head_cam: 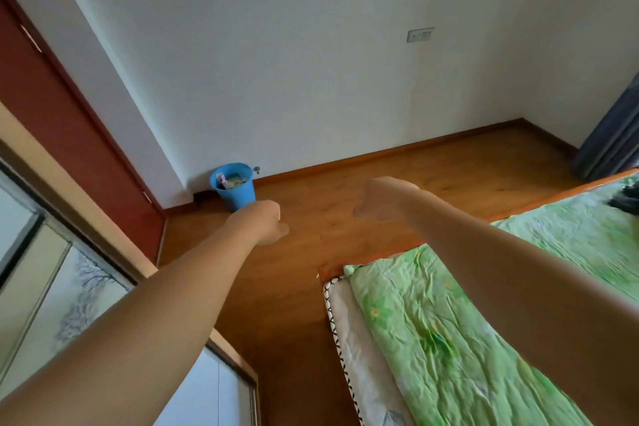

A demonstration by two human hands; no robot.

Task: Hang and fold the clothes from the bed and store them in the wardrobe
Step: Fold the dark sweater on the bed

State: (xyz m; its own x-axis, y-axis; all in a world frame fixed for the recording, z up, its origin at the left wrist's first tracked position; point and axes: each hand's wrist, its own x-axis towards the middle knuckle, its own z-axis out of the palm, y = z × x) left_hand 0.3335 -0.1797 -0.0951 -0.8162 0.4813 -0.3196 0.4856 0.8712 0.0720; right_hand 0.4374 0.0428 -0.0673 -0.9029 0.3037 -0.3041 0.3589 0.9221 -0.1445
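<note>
Clothes (626, 198) show only as a dark, soft heap at 3 o'clock, on the far end of the bed (553, 197). The right hand (380, 199) is curled into an empty fist. The left hand (269, 221) is blurred, so I cannot tell how its fingers lie. Both hover over bare wooden floor, well short of the heap. A good next step is probably to turn towards 3 o'clock, uncurl the fingers and lift one garment by its shoulders. The crinkled green quilt (449, 339) may snag limp fabric. The wardrobe (52, 287), with glossy tree-printed sliding panels, stands at 8 o'clock.
</note>
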